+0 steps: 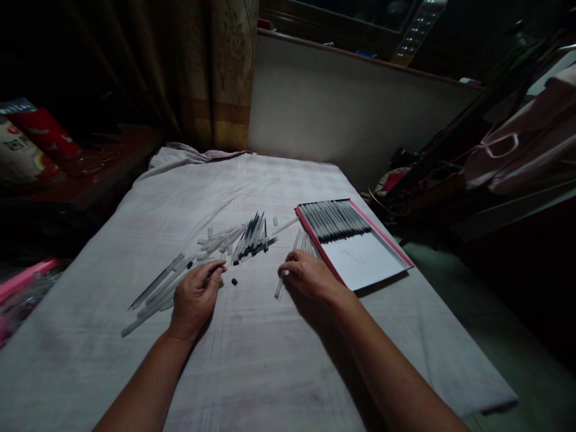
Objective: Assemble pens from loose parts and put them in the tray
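Observation:
My left hand is closed in a pinch beside a loose pile of pen parts; a small pale thing may be at its fingertips, too small to make out. Clear pen barrels lie left of it and partly under it. Beyond its fingertips are dark pen refills, and a small black plug sits on the cloth. My right hand has its fingers closed on a clear pen barrel, whose near end sticks out below them. More clear barrels lie behind this hand, partly hidden.
A shallow red-edged box at the right holds a row of black-tipped pens. The white cloth covers the work surface. A curtain and a wall stand behind; packages are at the left.

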`<control>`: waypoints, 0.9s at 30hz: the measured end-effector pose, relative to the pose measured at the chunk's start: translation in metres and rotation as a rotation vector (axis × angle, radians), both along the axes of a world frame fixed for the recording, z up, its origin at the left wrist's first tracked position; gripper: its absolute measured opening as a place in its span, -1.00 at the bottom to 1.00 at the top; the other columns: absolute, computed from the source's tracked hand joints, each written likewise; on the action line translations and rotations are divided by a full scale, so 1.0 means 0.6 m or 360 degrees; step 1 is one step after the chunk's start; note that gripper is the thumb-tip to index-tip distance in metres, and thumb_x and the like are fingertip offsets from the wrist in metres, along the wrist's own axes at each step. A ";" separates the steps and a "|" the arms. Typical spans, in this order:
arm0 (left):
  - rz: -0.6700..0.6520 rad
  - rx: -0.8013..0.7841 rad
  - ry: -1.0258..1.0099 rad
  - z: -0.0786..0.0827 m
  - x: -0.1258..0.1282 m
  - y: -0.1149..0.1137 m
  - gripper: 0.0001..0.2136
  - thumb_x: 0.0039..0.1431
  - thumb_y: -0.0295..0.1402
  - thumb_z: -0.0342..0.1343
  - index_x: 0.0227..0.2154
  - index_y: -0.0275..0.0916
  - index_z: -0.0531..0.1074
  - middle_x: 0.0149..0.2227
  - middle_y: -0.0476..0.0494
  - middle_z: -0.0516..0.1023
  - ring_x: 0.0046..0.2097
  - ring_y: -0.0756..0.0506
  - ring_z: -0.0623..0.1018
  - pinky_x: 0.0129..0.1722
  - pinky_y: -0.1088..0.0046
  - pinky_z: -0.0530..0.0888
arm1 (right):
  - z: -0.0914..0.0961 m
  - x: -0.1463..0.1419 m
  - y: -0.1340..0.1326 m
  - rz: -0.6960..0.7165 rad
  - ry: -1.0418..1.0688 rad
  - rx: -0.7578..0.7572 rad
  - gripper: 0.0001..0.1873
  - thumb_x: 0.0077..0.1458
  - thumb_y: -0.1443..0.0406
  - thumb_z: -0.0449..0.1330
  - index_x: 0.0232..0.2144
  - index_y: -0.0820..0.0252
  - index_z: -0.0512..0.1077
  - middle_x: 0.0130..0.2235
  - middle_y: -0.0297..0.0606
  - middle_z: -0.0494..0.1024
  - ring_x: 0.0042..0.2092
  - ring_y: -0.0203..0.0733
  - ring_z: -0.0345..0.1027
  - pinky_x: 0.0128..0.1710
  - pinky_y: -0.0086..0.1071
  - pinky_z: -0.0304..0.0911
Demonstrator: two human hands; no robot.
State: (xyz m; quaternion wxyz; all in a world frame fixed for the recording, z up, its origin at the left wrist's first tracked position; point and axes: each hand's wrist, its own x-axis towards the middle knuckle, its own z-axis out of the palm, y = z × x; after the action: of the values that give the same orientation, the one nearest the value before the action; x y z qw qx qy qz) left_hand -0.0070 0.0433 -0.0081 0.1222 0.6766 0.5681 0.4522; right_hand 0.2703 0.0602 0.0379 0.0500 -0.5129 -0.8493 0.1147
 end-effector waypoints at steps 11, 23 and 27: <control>-0.0054 0.0080 0.0030 -0.001 0.000 -0.002 -0.75 0.27 -0.25 0.03 -0.20 -0.22 0.57 -0.28 -0.13 0.67 -0.23 -0.11 0.64 -0.14 0.35 0.55 | 0.006 -0.025 0.023 0.0450 -0.0286 0.0131 -0.82 0.26 0.41 0.09 -0.17 0.19 0.49 -0.17 -0.11 0.53 -0.19 -0.14 0.40 -0.32 -0.40 0.23; -0.0285 -0.0017 -0.0273 0.011 0.030 -0.022 -0.81 0.20 -0.20 0.14 -0.34 -0.19 0.55 -0.25 -0.14 0.62 -0.18 -0.12 0.60 -0.08 0.33 0.53 | -0.045 -0.132 -0.019 0.0258 0.0806 0.0264 -0.79 0.28 0.24 0.13 -0.11 0.15 0.51 -0.26 -0.15 0.61 -0.25 -0.18 0.49 -0.23 -0.38 0.34; -0.0221 -0.0273 -0.0448 0.022 0.032 -0.028 -0.78 0.23 -0.17 0.07 -0.26 -0.19 0.48 -0.22 -0.13 0.62 -0.22 -0.09 0.60 -0.19 0.35 0.56 | -0.039 -0.099 -0.016 0.0196 0.0725 0.0207 -0.82 0.26 0.31 0.14 -0.18 0.20 0.53 -0.25 -0.14 0.61 -0.24 -0.18 0.49 -0.22 -0.40 0.33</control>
State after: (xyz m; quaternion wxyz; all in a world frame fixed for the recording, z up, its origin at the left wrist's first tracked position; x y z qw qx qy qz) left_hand 0.0123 0.0266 0.0048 0.2886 0.6314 0.5338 0.4827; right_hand 0.2108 0.0503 0.0146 0.2661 -0.4167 -0.8514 0.1752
